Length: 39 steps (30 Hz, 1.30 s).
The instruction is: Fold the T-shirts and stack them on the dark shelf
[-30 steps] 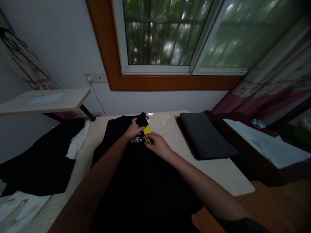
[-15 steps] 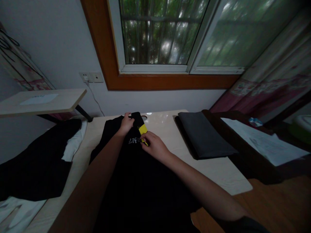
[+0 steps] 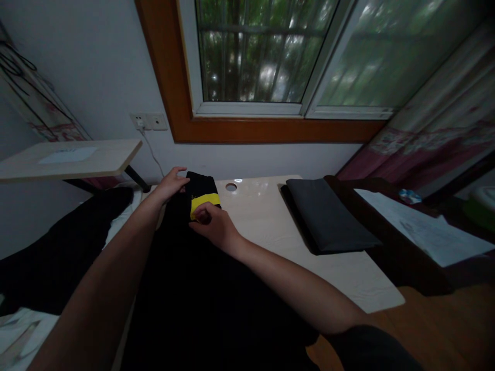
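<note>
A black garment [image 3: 193, 273] with a bright yellow band [image 3: 204, 201] stretches from the table's back edge toward me; its exact kind is hard to make out in the dim light. My right hand [image 3: 218, 226] is closed in a pinch on the cloth at the lower edge of the yellow band. At the garment's upper left edge, my left hand [image 3: 170, 186] rests with thumb and forefinger apart, touching the black fabric; its other fingers are partly hidden.
A folded dark grey cloth [image 3: 328, 216] lies on the table's [image 3: 263, 211] right side, beside a dark surface with a paper sheet [image 3: 417, 221]. More black clothing [image 3: 69, 237] lies at left, under a small raised shelf [image 3: 104, 159]. The window wall stands behind.
Both hands have shifted left, and the upper end of the garment has moved left with them. The yellow band now lies more sideways, and the white lettering is out of sight.
</note>
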{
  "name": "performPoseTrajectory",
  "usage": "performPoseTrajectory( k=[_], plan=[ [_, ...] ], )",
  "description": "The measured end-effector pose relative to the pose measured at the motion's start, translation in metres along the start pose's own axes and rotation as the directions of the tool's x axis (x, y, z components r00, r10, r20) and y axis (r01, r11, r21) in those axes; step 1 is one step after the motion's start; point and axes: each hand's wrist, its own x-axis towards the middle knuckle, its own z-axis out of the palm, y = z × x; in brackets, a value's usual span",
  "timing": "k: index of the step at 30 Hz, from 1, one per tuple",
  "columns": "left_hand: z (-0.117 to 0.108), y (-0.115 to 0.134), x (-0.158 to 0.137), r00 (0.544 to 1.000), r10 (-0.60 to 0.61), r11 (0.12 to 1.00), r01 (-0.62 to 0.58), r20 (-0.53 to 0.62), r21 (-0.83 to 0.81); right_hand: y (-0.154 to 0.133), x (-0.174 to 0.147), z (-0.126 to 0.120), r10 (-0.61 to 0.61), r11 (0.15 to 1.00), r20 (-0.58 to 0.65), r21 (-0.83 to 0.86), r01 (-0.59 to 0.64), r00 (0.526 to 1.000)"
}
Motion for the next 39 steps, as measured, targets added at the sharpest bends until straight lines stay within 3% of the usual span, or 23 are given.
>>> performPoseTrajectory(
  k=[5,12,15,18,20,24,28,32,39],
  plan=[
    [-0.037,-0.015,0.002,1.0,0.0,1.0,0.0,-0.001,-0.016,0.006,0.01,0.034,0.075,0.994,0.028,0.075,-0.077,0.997],
    [-0.063,-0.034,0.011,0.999,0.035,0.999,-0.035,-0.037,-0.007,-0.005,0.026,0.056,0.001,0.996,0.009,0.09,-0.002,1.0],
    [-0.066,-0.047,0.014,0.999,-0.002,1.0,0.003,-0.052,0.019,-0.001,0.028,0.064,-0.001,0.995,0.157,0.099,-0.014,0.988],
    [-0.066,-0.069,0.01,0.997,-0.055,0.998,0.057,-0.055,0.037,0.019,0.028,0.066,-0.018,0.999,0.396,0.033,0.006,0.918],
    [-0.065,-0.084,0.004,0.994,-0.065,0.996,0.069,-0.083,0.056,0.036,0.028,0.059,-0.027,0.994,0.427,-0.086,0.071,0.904],
    [-0.058,-0.105,-0.017,0.986,-0.005,0.992,0.026,-0.167,0.122,0.065,0.022,0.031,-0.088,0.926,0.306,-0.327,0.191,0.948],
    [-0.048,-0.112,-0.041,0.953,0.134,0.962,-0.058,-0.271,0.268,0.078,0.008,0.005,-0.198,0.841,0.362,-0.415,0.348,0.911],
    [-0.037,-0.109,-0.055,0.962,0.177,0.918,-0.085,-0.209,0.388,0.085,-0.003,-0.008,-0.307,0.779,0.404,-0.414,0.471,0.862],
    [-0.011,-0.093,-0.055,0.979,0.178,0.869,-0.108,-0.103,0.482,0.09,-0.01,-0.032,-0.276,0.79,0.424,-0.411,0.455,0.862]
  ],
)
